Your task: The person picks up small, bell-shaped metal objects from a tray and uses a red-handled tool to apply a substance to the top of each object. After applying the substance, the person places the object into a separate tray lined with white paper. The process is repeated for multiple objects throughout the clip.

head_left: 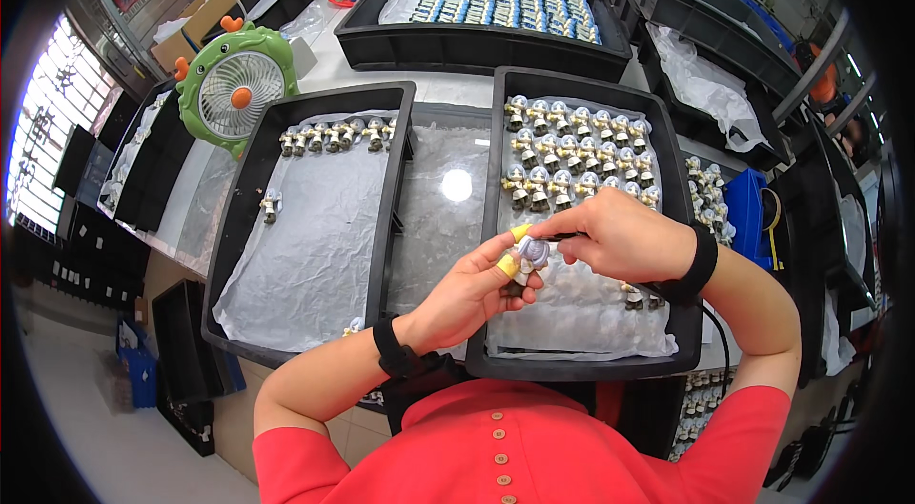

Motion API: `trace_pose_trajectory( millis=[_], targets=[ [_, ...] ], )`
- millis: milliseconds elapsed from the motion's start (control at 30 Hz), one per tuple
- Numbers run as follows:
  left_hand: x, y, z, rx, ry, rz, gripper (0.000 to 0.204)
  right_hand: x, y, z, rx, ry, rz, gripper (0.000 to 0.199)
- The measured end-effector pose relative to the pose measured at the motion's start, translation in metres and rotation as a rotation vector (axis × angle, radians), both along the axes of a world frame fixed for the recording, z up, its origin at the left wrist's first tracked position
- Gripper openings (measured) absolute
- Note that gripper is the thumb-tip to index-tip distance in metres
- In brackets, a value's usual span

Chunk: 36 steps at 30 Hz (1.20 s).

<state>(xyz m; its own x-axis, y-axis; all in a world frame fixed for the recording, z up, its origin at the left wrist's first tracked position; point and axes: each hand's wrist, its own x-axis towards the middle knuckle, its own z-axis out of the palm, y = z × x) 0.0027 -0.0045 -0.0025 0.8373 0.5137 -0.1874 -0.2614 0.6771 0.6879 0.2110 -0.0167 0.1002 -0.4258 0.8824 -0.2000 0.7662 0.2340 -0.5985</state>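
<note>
Over the near part of the right black tray point(572, 369), my left hand point(456, 299) grips a small doll figurine point(534, 254) with a pale lilac head. Yellow finger covers sit on its thumb and forefinger. My right hand point(634, 235) pinches a thin dark tool point(569, 236), its tip at the figurine's head; the exact kind of tool I cannot make out. Rows of similar figurines point(579, 153) stand in the far half of that tray, on white paper. A couple more point(633, 296) lie beneath my right wrist.
The left black tray point(391, 218) has a row of figurines point(338, 134) at its far end and a lone one point(271, 205) at its left side. A green fan point(243, 89) stands behind it. Farther back, a wide tray point(477, 48) contains blue-and-white pieces. A blue bin point(748, 213) is at right.
</note>
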Motion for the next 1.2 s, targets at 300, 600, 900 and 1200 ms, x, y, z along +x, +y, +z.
trace_pose_trajectory(
  millis=[300, 600, 900, 1200],
  targets=[
    [-0.0001, 0.0004, 0.0001, -0.004, -0.001, -0.001, 0.042, 0.0007, -0.0001, -0.0035, 0.029, 0.001, 0.006, 0.030],
    [0.0004, 0.0000, 0.0010, 0.006, 0.012, 0.008, 0.041, 0.0010, -0.0008, -0.0041, 0.060, -0.002, 0.011, 0.029],
    [-0.0013, 0.0021, 0.0018, -0.010, -0.021, -0.030, 0.043, -0.0018, 0.0013, 0.0029, -0.093, 0.041, -0.062, 0.029],
    [-0.0021, 0.0028, 0.0010, -0.011, -0.021, -0.039, 0.041, -0.0024, 0.0019, 0.0021, -0.025, -0.050, 0.015, 0.031]
  ],
)
